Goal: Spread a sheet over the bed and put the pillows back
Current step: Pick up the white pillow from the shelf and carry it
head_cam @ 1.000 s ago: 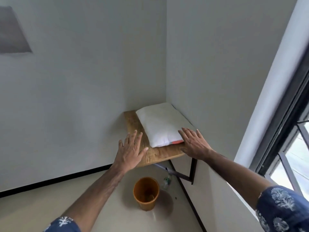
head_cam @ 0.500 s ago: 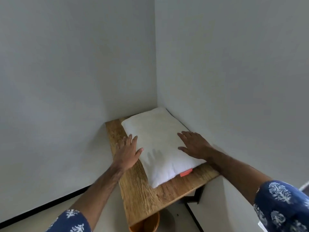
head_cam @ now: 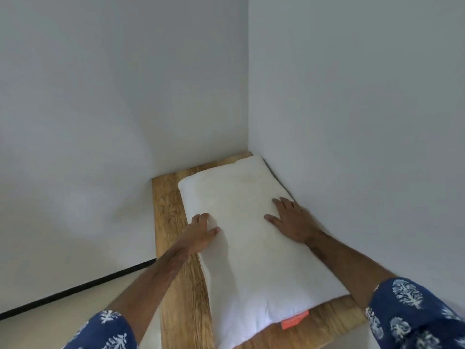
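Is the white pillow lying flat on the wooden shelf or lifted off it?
Lying flat: the pillow rests lengthwise on the shelf, both hands on it.

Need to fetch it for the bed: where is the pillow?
The pillow lies on the wooden shelf in the wall corner, under both hands.

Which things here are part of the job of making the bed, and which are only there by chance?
Part of the job:
pillow
left hand, on the pillow's left edge
right hand, flat on the pillow's right side

Only there:
wooden table under the pillow
orange tag at the pillow's near end
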Tool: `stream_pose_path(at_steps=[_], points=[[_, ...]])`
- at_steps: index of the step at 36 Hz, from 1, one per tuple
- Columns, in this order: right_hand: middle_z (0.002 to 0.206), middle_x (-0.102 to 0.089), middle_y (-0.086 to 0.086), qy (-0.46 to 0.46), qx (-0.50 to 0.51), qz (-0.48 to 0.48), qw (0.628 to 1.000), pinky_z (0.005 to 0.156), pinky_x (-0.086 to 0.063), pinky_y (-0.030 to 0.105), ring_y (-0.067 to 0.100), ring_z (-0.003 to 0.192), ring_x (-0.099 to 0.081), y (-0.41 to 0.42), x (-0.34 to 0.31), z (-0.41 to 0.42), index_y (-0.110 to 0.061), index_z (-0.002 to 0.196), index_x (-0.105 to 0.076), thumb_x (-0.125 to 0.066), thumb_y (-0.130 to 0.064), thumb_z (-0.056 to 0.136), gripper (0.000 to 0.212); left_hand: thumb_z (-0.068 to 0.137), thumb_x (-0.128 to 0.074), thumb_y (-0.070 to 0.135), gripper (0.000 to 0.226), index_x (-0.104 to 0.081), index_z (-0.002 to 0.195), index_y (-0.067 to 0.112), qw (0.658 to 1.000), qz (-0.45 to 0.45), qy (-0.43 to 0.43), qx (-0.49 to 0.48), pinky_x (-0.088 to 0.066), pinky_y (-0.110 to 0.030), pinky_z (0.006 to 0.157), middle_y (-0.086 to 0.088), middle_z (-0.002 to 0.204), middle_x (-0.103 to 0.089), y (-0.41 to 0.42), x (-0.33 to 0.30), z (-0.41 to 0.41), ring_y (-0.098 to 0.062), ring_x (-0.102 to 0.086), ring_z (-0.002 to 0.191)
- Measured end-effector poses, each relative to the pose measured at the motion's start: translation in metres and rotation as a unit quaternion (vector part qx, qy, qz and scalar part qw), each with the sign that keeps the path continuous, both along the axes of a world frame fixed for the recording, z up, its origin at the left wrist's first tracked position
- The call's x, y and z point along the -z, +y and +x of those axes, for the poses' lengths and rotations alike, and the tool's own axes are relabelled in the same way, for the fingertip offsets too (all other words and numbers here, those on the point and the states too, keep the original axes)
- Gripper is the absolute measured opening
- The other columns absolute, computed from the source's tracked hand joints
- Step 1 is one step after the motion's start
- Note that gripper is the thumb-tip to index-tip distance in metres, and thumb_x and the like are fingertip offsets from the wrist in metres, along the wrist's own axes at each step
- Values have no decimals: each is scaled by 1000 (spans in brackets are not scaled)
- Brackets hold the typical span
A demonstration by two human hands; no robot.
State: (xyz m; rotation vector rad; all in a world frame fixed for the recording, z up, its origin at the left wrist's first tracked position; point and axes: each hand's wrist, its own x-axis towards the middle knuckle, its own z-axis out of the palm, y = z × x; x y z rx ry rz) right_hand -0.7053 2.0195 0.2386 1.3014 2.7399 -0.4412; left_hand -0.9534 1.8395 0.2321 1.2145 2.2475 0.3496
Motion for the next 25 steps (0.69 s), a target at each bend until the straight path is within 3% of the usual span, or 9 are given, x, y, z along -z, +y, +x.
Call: stream_pose_path(at_steps=[4,7,9,11,13,15,17,20,25], points=[[168,-15,10,63,55,-51,995,123,-20,49,31,153,-21,24,21,-24,-25,160,-16,-41,-72,94,85,93,-51,65,95,-8,159,12,998,5,-29,-62,-29,-53,119,-12,168,1,11,27,-5,-37,-16,153],[159,-31,18,108,123,-58,985,118,-29,53,38,146,-32,33,28,-45,-19,160,-12,-53,-79,82,107,89,-62,61,110,5,160,11,984,43,-82,-149,-21,-50,123,-13,168,11,14,48,-2,-32,-3,155],[156,-33,23,139,139,-63,978,115,-32,52,40,143,-36,40,29,-57,-14,161,-5,-61,-79,77,120,85,-70,60,113,-1,160,11,961,92,-133,-224,-25,-48,123,-16,167,-9,15,53,-1,-32,-18,153],[161,-28,21,166,162,-123,965,116,-32,47,36,145,-34,49,23,-67,-10,160,-7,-70,-75,74,126,82,-73,61,84,-37,150,28,933,169,-189,-255,-35,-48,119,-11,149,-49,12,61,-8,-28,-47,140],[151,-49,15,221,191,-214,932,107,-44,35,25,131,-54,60,23,-71,-6,148,-40,-81,-66,71,106,83,-76,53,55,-60,131,33,905,229,-232,-273,-45,-49,111,-2,129,-68,5,72,-16,-21,-63,124],[125,-71,5,279,195,-298,892,91,-55,29,12,100,-71,66,25,-72,-18,113,-68,-89,-59,64,67,84,-80,44,53,-63,130,23,874,249,-275,-314,-52,-43,102,2,124,-71,2,53,-14,-18,-67,118],[107,-77,1,299,196,-340,870,79,-62,30,8,82,-75,67,24,-73,-17,102,-73,-91,-56,61,60,89,-77,33,40,-62,125,23,856,250,-293,-345,-54,-32,94,7,117,-72,-3,36,-13,-14,-69,111],[100,-75,-5,364,169,-342,849,62,-58,22,2,70,-73,57,6,-82,-19,113,-67,-89,-40,74,49,92,-73,27,35,-57,123,26,850,249,-285,-365,-54,-32,90,12,113,-68,-13,20,-15,-13,-67,106],[121,-65,-12,422,81,-310,848,97,-56,38,8,106,-66,17,-23,-109,-24,128,-58,-88,-49,70,70,80,-71,39,60,-53,135,22,823,262,-284,-417,-55,-43,97,3,126,-67,-64,9,-10,-17,-67,111]])
